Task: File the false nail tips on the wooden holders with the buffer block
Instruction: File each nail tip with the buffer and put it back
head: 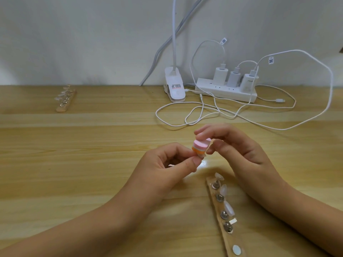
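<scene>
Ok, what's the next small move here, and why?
Probably slide the buffer block along the small pale piece under it. The right hand grips the block from above, the left hand pinches that piece at its lower edge, and one peg on the near wooden holder carries no nail tip.

No word or number can be read with certainty.

Label [176, 86] on the clip lamp base [174, 93], upper centre of the frame: lines of red and black print, too small to read.

First cable tag [224, 41], right of centre near the top: a square printed code, with no text legible.

Second cable tag [271, 61], further right and lower: a square printed code, likewise unreadable.

Rightmost charger [247, 83] on the power strip [225, 91]: faint grey lettering on its front face, blurred, so the brand cannot be determined.
</scene>
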Available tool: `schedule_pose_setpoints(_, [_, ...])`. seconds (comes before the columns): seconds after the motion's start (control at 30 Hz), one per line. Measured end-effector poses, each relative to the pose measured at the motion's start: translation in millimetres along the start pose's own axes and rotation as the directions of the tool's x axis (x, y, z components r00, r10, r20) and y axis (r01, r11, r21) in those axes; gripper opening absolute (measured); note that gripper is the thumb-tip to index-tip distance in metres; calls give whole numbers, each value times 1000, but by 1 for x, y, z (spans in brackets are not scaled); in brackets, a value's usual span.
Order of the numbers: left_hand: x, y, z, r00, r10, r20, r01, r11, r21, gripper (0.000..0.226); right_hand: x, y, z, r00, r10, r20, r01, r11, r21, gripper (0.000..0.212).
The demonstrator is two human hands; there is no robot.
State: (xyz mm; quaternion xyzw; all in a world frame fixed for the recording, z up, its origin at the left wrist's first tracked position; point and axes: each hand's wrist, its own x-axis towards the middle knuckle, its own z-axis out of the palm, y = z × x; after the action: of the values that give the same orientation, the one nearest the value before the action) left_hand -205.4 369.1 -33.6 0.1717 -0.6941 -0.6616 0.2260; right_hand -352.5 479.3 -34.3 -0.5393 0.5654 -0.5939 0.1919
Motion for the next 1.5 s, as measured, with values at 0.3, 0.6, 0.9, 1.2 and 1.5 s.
schedule_pose_setpoints(0.3, [1,2,2,999,-36,6,36,999,0,14,0,0,3,1000,3,8,-4,996,84,23])
schedule_pose_setpoints(0.6, [3,-2,0,1000,-30,9,31,994,-109,12,-4,-4,3,991,-112,66,114,993,-27,20])
schedule_pose_setpoints(0.9, [0,-4,0,999,46,5,-45,989,-138,3,-5,-8,6,999,-33,-1,33,995,97,14])
schedule_pose_setpoints(1.2, [1,-2,-1,997,76,-33,-80,989,-124,11,-3,-10,3,1000,-31,-6,31,989,144,17])
schedule_pose_setpoints(1.5, [2,-4,-6,989,144,-44,-143,990,18,7,-4,-10,1,999,-11,-34,18,977,214,16])
